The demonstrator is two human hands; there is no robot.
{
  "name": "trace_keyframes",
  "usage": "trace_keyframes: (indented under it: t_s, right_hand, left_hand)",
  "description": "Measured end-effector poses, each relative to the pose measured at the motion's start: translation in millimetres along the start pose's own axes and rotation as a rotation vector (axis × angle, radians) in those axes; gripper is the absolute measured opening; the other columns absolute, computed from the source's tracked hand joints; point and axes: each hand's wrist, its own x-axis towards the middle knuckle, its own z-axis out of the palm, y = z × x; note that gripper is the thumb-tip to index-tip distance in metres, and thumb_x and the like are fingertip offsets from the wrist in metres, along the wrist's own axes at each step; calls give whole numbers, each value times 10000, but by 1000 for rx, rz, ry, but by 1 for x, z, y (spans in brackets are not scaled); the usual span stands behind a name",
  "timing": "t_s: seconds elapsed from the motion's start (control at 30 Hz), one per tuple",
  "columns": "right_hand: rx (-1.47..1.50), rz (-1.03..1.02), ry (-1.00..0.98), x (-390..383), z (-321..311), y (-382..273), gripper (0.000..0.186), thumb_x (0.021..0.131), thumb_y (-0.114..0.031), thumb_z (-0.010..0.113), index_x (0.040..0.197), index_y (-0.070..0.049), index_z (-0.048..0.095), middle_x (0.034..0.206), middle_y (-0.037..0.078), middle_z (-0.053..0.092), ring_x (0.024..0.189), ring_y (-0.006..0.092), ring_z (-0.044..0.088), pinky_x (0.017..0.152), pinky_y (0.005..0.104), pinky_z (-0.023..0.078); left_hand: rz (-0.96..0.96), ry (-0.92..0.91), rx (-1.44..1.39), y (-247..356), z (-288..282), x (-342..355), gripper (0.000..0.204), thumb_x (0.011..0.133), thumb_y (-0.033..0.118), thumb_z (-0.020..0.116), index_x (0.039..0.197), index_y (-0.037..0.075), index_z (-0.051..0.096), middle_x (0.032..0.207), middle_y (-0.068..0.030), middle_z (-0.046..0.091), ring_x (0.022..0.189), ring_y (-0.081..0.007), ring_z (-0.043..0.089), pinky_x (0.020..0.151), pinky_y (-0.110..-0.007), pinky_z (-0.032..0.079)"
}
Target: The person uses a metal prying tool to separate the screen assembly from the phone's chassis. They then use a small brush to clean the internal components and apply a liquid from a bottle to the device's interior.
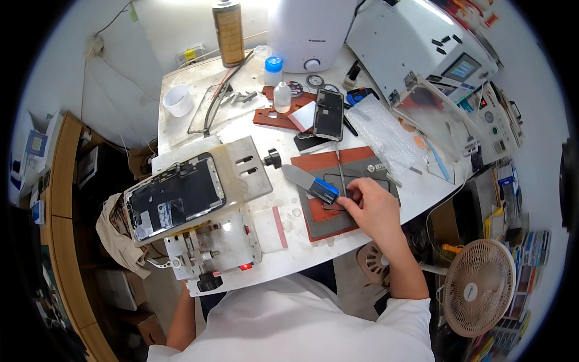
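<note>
My right hand (374,208) is closed on a slim metal tool (340,170) over a grey-and-red mat (316,220). Just left of its fingertips is a blue-handled scraper (324,190) with a wide metal blade. A dark frame lies on the mat under the fingers, partly hidden. To the left, an opened phone (181,190) with exposed dark inside sits on a tilted plate of a metal fixture (228,238) with black knobs. My left forearm (184,323) runs up to the bench's front edge, which hides that hand.
Behind are a second phone (327,114), small bottles (282,96), a tall can (228,33), a white cup (177,99) and bubble wrap (377,133). White machines (410,45) line the bench's back and right. A fan (479,289) stands at right, wooden shelving (72,241) at left.
</note>
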Motion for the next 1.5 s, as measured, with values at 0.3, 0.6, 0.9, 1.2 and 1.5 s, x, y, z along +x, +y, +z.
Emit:
trace_keyframes:
  t_s: [0.3, 0.6, 0.9, 1.2, 1.5]
  right_hand:
    - [-66, -346, 165, 14, 21, -26, 310, 822, -213, 806, 1085, -85, 704, 1030, 68, 680, 976, 283, 668, 785, 395, 558]
    - [-57, -184, 575, 38, -12, 6, 74, 862, -100, 718, 931, -74, 724, 915, 66, 708, 824, 284, 689, 731, 389, 553]
    - [-201, -170, 835, 8, -16, 40, 116, 843, -50, 751, 954, -77, 732, 917, 45, 710, 816, 250, 685, 711, 356, 543]
    - [-34, -255, 793, -20, 16, 77, 118, 868, -74, 777, 973, -48, 728, 943, 102, 714, 829, 279, 685, 695, 369, 549]
    - [341, 338, 733, 12, -22, 115, 622, 954, -176, 739, 1506, -50, 483, 992, 63, 711, 739, 142, 587, 720, 292, 509]
  left_hand:
    - [-115, -45, -125, -47, -47, 3, 197, 998, 113, 562, 1050, -6, 710, 862, -76, 733, 803, -170, 691, 718, -342, 557]
    - [-191, -82, -163, -87, -82, 20, 187, 981, 113, 580, 1049, -3, 711, 910, -65, 744, 820, -161, 704, 733, -348, 570]
    - [-160, -81, -464, 18, -10, -17, 229, 996, 137, 604, 1189, 30, 664, 1059, -62, 727, 877, -198, 716, 740, -379, 567]
    - [38, -1, 395, 34, -24, -24, 229, 995, 137, 606, 1194, 39, 661, 1060, -67, 723, 873, -211, 715, 736, -383, 564]
    - [159, 39, 776, 75, -11, -48, 229, 995, 137, 609, 1199, 47, 658, 1060, -72, 719, 869, -224, 714, 733, -388, 562]
